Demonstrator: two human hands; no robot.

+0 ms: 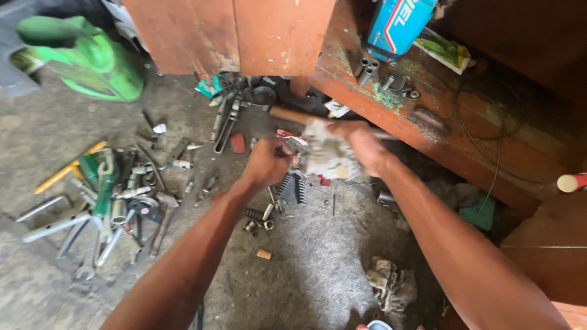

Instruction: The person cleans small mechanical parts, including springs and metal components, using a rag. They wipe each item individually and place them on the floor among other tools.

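Left hand [266,162] clenched round small red-and-silver metal part [291,140]; right hand [361,143] gripping dirty grey rag [327,156], rubbing it, blurred. Wiping looks midway, imo; spanners [92,226] lie untouched.

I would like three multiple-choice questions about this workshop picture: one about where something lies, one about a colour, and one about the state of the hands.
1. Where does the pile of spanners lie?
A. On the wooden bench
B. On the concrete floor, to the person's left
C. Inside the green container

2. What colour is the plastic container at the upper left?
A. Green
B. Red
C. White

3. What is the right hand doing?
A. Resting open on the floor
B. Holding a hammer
C. Gripping a dirty rag

Answers:
1. B, the spanners are spread over the floor, left of the left hand.
2. A, its body is bright green.
3. C, the right hand closes on the pale rag, pressed to a small metal part that the left hand grips.
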